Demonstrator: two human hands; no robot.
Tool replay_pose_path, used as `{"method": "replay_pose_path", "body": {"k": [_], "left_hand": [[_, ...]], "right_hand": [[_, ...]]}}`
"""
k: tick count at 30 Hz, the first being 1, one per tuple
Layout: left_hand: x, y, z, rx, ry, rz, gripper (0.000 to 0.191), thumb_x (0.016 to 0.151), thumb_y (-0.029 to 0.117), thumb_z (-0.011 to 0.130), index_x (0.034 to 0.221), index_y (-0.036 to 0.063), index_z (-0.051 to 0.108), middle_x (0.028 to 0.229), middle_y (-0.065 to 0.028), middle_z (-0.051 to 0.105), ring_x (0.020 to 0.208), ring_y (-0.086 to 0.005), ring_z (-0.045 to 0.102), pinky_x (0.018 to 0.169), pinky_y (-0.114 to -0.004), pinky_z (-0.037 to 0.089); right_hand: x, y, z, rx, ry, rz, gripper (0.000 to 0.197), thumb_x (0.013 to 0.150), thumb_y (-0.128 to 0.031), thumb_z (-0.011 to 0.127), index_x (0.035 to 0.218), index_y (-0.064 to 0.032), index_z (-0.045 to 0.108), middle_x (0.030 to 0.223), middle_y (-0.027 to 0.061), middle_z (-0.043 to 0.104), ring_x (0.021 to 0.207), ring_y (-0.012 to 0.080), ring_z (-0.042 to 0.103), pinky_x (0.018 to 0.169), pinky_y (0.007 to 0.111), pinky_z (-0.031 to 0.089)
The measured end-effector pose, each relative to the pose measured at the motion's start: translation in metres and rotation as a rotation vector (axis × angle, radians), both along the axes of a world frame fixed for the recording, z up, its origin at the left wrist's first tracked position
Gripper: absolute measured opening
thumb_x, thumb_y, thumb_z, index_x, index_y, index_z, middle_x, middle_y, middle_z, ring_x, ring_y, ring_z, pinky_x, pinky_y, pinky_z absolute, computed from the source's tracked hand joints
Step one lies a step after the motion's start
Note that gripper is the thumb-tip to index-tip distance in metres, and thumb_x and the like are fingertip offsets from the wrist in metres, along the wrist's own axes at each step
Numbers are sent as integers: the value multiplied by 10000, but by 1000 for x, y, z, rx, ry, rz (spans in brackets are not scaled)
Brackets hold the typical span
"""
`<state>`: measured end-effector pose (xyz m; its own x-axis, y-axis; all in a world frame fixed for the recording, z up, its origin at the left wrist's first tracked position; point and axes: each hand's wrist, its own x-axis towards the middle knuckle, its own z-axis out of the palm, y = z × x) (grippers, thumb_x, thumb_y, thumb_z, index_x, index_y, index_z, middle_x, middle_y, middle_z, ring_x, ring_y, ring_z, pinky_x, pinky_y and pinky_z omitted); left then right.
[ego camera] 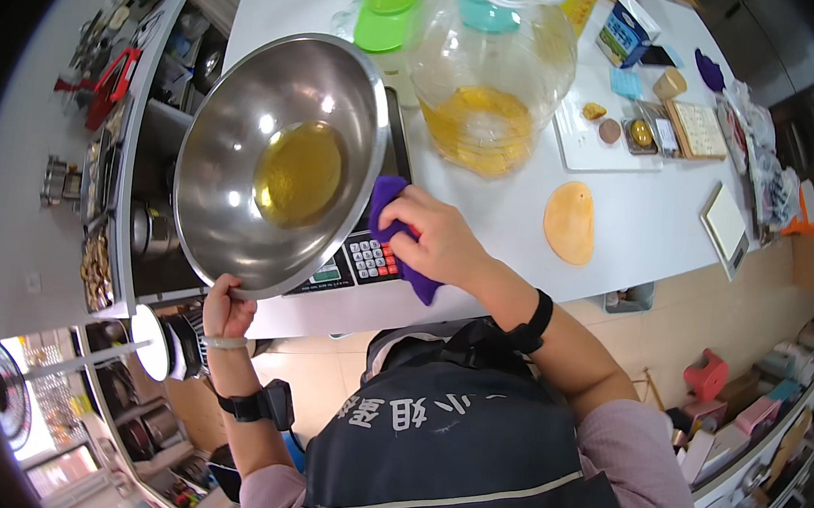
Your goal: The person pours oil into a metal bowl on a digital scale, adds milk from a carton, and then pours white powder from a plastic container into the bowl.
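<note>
My left hand (228, 311) grips the near rim of a large stainless steel mixing bowl (221, 136), which is tilted and holds a pool of yellow liquid (299, 176). A purple cloth (419, 284) is bunched in my right hand (434, 238), close to the bowl's right rim. Partly hidden under the bowl is a black digital scale (374, 258) with a keypad and a small display. Behind my right hand stands a big clear plastic jug (492, 73) with a white handle and yellow liquid in its lower part.
A bright green plastic object (386, 16) lies left of the jug. Right of it are a round orange disc (569, 222), a white tray (604, 159) with small items, a carton (626, 34) and a notebook (699, 131). A small white scale (727, 224) sits at the table's right edge.
</note>
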<state>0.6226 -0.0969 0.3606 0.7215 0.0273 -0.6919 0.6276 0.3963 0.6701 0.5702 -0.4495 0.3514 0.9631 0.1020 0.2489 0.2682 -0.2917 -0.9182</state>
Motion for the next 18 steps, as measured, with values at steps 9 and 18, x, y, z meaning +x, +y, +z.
{"method": "replay_pose_path", "body": {"k": [9, 18], "left_hand": [[11, 8, 0, 78, 59, -8, 51, 725, 18, 507, 772, 40, 508, 688, -53, 581, 470, -172, 527, 360, -246, 400], [5, 10, -6, -66, 39, 4, 42, 740, 14, 510, 755, 47, 531, 703, -59, 627, 515, -182, 599, 415, -268, 507]], "right_hand": [[69, 10, -28, 169, 55, -430, 398, 794, -139, 546, 1156, -13, 440, 892, 221, 597, 814, 314, 597, 730, 375, 460], [-10, -36, -41, -160, 292, -251, 302, 835, -259, 522, 1013, -19, 568, 819, 209, 617, 782, 376, 584, 691, 437, 459]]}}
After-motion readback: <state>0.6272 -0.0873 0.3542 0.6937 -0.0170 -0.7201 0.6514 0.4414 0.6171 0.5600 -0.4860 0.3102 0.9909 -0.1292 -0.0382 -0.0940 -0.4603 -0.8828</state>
